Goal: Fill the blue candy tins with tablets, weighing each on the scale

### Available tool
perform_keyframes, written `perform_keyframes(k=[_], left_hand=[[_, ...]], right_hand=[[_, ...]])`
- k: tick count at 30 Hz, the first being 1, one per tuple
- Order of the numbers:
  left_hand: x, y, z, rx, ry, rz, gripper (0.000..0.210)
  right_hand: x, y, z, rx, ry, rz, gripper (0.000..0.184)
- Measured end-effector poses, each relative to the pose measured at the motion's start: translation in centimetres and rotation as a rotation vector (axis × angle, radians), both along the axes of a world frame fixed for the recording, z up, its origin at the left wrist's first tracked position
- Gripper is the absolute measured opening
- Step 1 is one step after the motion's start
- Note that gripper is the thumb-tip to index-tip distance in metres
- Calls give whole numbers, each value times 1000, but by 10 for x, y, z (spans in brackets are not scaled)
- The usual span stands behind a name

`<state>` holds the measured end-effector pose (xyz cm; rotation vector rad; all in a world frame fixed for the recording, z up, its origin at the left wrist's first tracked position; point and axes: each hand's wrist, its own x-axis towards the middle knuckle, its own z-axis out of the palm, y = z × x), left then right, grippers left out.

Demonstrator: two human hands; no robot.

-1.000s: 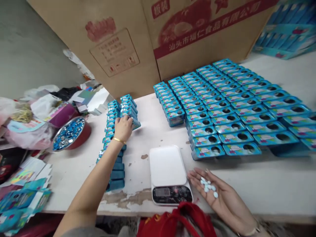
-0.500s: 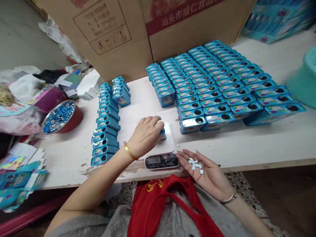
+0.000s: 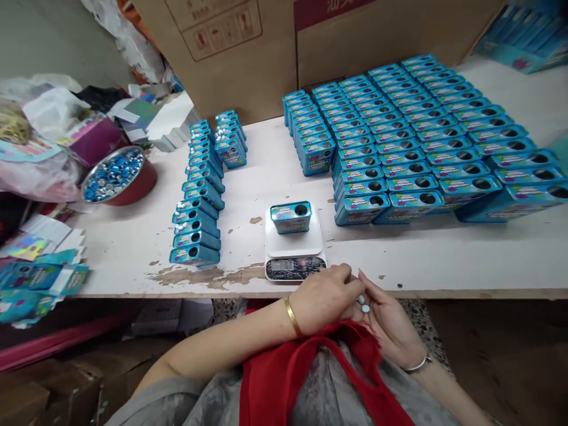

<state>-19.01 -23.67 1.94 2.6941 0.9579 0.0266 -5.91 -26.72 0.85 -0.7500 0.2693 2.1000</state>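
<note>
My left hand (image 3: 326, 299), with a gold bracelet, reaches across in front of my body. Its bent fingertips are down in the palm of my right hand (image 3: 393, 331), and what they pinch is hidden. Cupped palm up, my right hand holds small pale tablet candies (image 3: 365, 308); only a few show past the left fingers. Just beyond the hands, a white digital scale (image 3: 295, 245) lies near the table's front edge. One blue candy tin (image 3: 290, 225) stands upright on its plate, the round hole in its top uncovered. The display's digits are too blurred to read.
Many more blue tins (image 3: 403, 145) stand in rows at the right. A shorter column of tins (image 3: 202, 183), some with tablets on top, stands left. A red bowl (image 3: 139, 183) of shiny blue and silver pieces sits farther left. A large cardboard box (image 3: 248, 71) is behind.
My left hand has left the tin on the scale and moved right and toward me, to the tablets in my right palm. The tin stays on the scale. The view has shifted.
</note>
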Motion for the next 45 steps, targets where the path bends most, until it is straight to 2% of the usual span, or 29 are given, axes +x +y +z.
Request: perform_keyframes(k=[3,7,12,21,27,32,36,40,45], left_hand=[[0,-4,-3,9,-15,55,19],[-1,-7,-5,-11,-4,49,19],[-9,-5,-1,-39,-60,64,13],[-17,2,0,-19,-69,67,11],[-27,25,22,-71,-8,100,10],[-38,50,46,-142,-275,158,14],[-49,80,71,-27,-404,249,10],[-54,108,85,100,-258,300,11],[-50,119,84,92,-40,267,16]], right_hand=[[-2,-8,-8,-47,-14,21,25],[-4,-13,-13,-90,-43,21,21],[-10,-8,-5,-135,-35,-48,23],[-19,4,0,-130,-6,-38,21],[-26,27,15,-5,56,-23,25],[-32,45,27,83,43,-117,30],[-34,57,39,120,41,-109,31],[-34,62,46,96,9,-120,31],[-33,62,42,72,1,-145,29]])
